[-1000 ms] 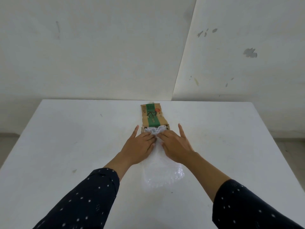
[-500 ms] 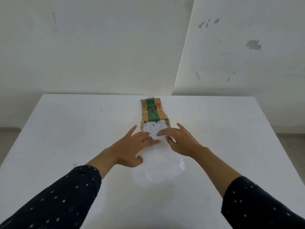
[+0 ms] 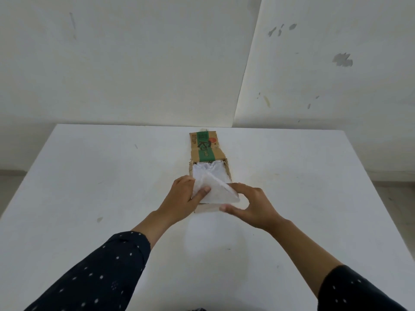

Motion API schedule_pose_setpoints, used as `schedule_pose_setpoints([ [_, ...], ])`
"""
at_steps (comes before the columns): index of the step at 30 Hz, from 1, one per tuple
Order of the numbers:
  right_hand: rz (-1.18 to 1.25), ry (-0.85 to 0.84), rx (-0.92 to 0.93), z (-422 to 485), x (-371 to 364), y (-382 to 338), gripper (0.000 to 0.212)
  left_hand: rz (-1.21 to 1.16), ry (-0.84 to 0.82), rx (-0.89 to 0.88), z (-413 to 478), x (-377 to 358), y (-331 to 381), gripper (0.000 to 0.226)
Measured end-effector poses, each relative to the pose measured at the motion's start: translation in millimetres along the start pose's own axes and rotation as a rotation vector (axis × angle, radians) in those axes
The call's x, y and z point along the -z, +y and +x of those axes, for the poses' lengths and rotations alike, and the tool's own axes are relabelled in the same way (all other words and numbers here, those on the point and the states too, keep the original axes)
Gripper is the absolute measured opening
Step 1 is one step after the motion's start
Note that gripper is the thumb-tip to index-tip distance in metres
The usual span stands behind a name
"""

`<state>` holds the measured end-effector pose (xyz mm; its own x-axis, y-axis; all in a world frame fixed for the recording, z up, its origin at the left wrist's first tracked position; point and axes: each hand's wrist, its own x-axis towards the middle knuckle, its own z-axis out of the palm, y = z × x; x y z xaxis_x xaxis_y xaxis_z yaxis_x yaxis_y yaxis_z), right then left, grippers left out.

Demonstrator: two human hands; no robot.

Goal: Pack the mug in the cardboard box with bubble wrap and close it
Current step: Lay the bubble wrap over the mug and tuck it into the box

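A small brown cardboard box stands open on the white table, its far flap with a green band lying back. Clear bubble wrap fills the box and its near end is folded up over the opening. My left hand pinches the wrap's left edge at the box's near left corner. My right hand grips the folded near corner of the wrap at the box's right front. The mug is hidden under the wrap.
The table's far edge meets a white wall just behind the box. My dark dotted sleeves reach in from the bottom. Small marks spot the tabletop left of the box.
The bubble wrap that trailed flat on the table toward me has been lifted and folded up over the box. Both hands shifted from pressing on top to gripping the wrap's near end.
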<state>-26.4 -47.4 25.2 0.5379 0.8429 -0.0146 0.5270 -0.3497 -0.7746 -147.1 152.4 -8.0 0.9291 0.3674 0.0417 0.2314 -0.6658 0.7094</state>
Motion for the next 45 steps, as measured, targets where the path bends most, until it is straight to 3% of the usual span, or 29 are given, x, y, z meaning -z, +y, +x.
schedule_pose_setpoints([
  [2,0.005,0.094,-0.027,6.8,-3.6,0.1,0.018,-0.072,-0.007,0.017,3.4,2.6,2.1,0.05],
  [3,0.014,0.112,-0.069,11.9,-3.7,-1.1,0.016,-0.103,-0.025,0.015,4.7,4.8,3.6,0.044],
  [6,0.031,0.041,-0.193,24.9,1.4,-5.7,0.031,-0.078,-0.009,0.016,7.0,8.6,8.1,0.027],
  [12,0.094,0.084,-0.221,33.9,8.9,-1.8,0.028,-0.227,0.118,0.115,8.6,1.6,10.0,0.038],
  [14,0.093,0.124,-0.285,38.0,4.6,4.9,0.032,-0.088,0.281,0.03,9.0,-2.4,8.9,0.045],
  [16,0.122,0.15,-0.368,42.8,-0.7,7.0,0.034,0.195,0.39,-0.096,10.5,-3.7,9.9,0.039],
  [18,0.078,0.165,-0.376,46.4,-3.8,5.9,0.039,0.391,0.339,-0.279,13.2,-3.6,7.2,0.017],
  [20,-0.01,0.152,-0.334,48.3,-1.6,1.4,0.045,0.45,0.246,-0.377,14.1,-3.1,2.6,0.022],
  [25,-0.102,0.044,-0.16,38.3,10.5,-6.7,0.058,0.337,0.171,-0.249,17.8,-2.4,-2.3,0.025],
  [28,-0.165,-0.029,-0.145,34.4,5.8,-4.2,0.05,0.243,0.157,-0.173,20.8,-1.8,2.1,0.017],
  [31,-0.227,-0.024,-0.163,39.8,0.7,-2.9,0.045,0.086,0.081,-0.126,18.9,6.4,-2.4,0.025],
  [37,-0.208,-0.047,-0.264,50.7,1.4,-7.2,0.053,0.172,-0.012,-0.045,8.7,18.8,-23.2,0.063],
  [41,-0.074,-0.069,-0.214,51.7,13.5,-15.1,0.073,0.187,-0.062,0.042,16.2,13.8,-17.8,0.046],
  [45,-0.265,-0.117,-0.137,47.5,4.9,-16.8,0.048,0.192,-0.093,0.046,20.1,7.6,-15.9,0.045],
])
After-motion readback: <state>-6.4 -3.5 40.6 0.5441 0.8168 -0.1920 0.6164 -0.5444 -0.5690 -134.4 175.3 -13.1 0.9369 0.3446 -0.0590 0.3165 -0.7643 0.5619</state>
